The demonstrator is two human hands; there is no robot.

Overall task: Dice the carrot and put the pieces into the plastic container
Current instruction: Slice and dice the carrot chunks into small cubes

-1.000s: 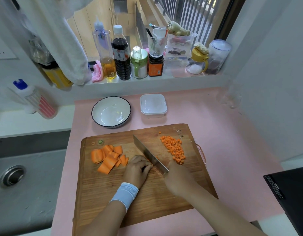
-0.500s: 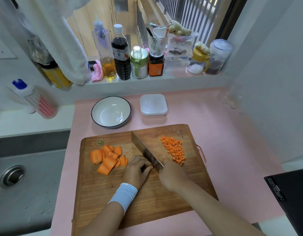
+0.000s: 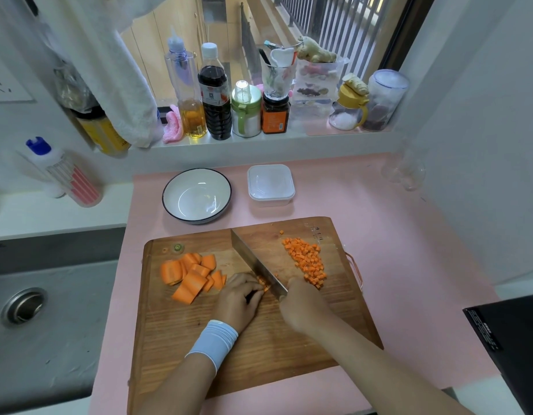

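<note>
i see left hand point(image 3: 238, 298) with fingers curled down, pinning carrot strips point(image 3: 263, 284) on cutting board point(image 3: 259, 354). right hand point(image 3: 302, 307) wrapped tight round handle of knife point(image 3: 253, 259), blade touching left fingertips on their right. diced pile point(image 3: 307, 262) just beyond right knuckles. carrot slabs point(image 3: 190, 275) just left of left fingers. plastic container point(image 3: 270, 184) well beyond blade tip, off board, bowl point(image 3: 196, 194) beside it.

thick orange carrot slabs point(image 3: 193, 275) lie heaped on the left of the wooden cutting board point(image 3: 259, 354); a loose pile of small diced cubes point(image 3: 307, 262) spreads across its right. a few strips point(image 3: 263, 284) sit mid-board against the knife point(image 3: 253, 262). the square translucent plastic container point(image 3: 270, 184) stands upright on the pink counter point(image 3: 394, 235), just beyond the board's far edge.
</note>
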